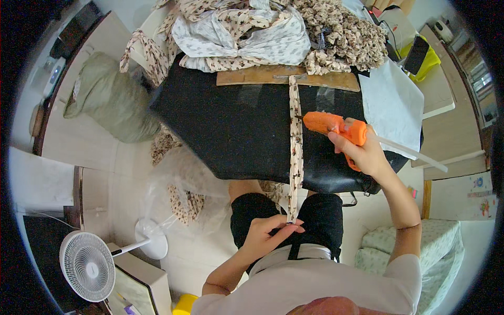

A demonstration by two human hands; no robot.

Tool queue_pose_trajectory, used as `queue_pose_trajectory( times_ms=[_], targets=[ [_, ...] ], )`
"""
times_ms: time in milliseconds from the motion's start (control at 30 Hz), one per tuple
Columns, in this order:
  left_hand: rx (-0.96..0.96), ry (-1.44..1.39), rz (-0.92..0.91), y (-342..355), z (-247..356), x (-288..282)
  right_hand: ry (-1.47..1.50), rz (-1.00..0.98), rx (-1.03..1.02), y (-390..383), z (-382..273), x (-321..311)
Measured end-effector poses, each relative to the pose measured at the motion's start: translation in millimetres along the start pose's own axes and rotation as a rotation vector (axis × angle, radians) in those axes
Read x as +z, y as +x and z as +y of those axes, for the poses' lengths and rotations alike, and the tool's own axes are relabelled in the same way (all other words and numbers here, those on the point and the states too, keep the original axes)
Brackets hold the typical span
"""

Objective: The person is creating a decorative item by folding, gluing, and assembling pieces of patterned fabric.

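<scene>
A narrow strip of cream fabric with dark spots (296, 142) runs lengthwise over the black work surface (231, 131), its far end at a wooden bar (252, 76). Its near end hangs past the table edge, where my left hand (270, 233) pinches it above my lap. In my right hand (365, 155) is an orange hot glue gun (325, 122), fingers wrapped round its handle. The gun's tip points left and sits right beside the strip; whether it touches cannot be told. A long white glue stick (415, 152) sticks out of its back.
Heaped spotted and grey-white cloth (236, 34) and a pile of gathered beige fabric (341, 39) lie along the far side. White paper (394, 97) covers the right corner. On the left stand a sack (113, 100), a clear plastic bag (173, 178) and a fan (88, 266).
</scene>
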State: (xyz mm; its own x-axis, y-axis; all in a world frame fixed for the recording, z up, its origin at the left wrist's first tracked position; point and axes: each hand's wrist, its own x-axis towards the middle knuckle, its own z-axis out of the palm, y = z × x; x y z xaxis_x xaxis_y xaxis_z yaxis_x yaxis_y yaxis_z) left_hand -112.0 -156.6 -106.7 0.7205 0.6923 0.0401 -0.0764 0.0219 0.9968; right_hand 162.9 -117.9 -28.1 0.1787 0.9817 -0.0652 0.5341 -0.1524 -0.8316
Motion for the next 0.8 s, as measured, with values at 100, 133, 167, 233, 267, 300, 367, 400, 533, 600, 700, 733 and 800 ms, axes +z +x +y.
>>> queue_pose_trajectory(
  times_ms=[100, 133, 167, 233, 267, 300, 367, 400, 533, 600, 700, 733, 800],
  targets=[
    [-0.022, -0.022, 0.004, -1, 0, 1, 0.002, 0.047, -0.016, -6, -1, 0],
    [-0.028, -0.005, -0.001, 0, 0, 0, 0.003, 0.011, 0.039, -10, -4, -1],
    [-0.035, 0.011, -0.006, 0, 1, 0, 0.005, -0.023, 0.094, -14, -5, -1],
    [-0.044, 0.010, -0.006, -1, 1, 1, 0.003, -0.042, 0.104, -24, -2, -2],
    [-0.050, 0.010, -0.007, 0, 2, 1, 0.002, -0.058, 0.111, -30, -1, -2],
    [-0.050, 0.009, -0.008, 0, 2, 0, 0.001, -0.057, 0.111, -35, 0, -2],
    [-0.048, 0.019, -0.007, 0, 1, 0, 0.004, -0.095, 0.021, -46, 2, -2],
    [-0.048, 0.019, -0.007, -1, 0, 0, 0.065, -0.131, 0.039, -51, 1, -2],
    [-0.066, 0.025, 0.009, -1, 0, 1, -0.051, -0.111, -0.289, -48, 1, -2],
    [-0.082, 0.042, 0.005, 1, 3, 1, 0.004, -0.082, -0.359, -45, -1, -1],
    [-0.106, 0.074, 0.003, -1, 3, 1, -0.017, -0.049, -0.216, -43, -5, -2],
    [-0.078, 0.052, 0.016, -1, 0, 3, 0.071, -0.026, -0.142, -43, -5, 2],
    [-0.049, 0.032, 0.030, -2, 0, 4, 0.043, -0.043, -0.116, -43, -3, 2]
  ],
)
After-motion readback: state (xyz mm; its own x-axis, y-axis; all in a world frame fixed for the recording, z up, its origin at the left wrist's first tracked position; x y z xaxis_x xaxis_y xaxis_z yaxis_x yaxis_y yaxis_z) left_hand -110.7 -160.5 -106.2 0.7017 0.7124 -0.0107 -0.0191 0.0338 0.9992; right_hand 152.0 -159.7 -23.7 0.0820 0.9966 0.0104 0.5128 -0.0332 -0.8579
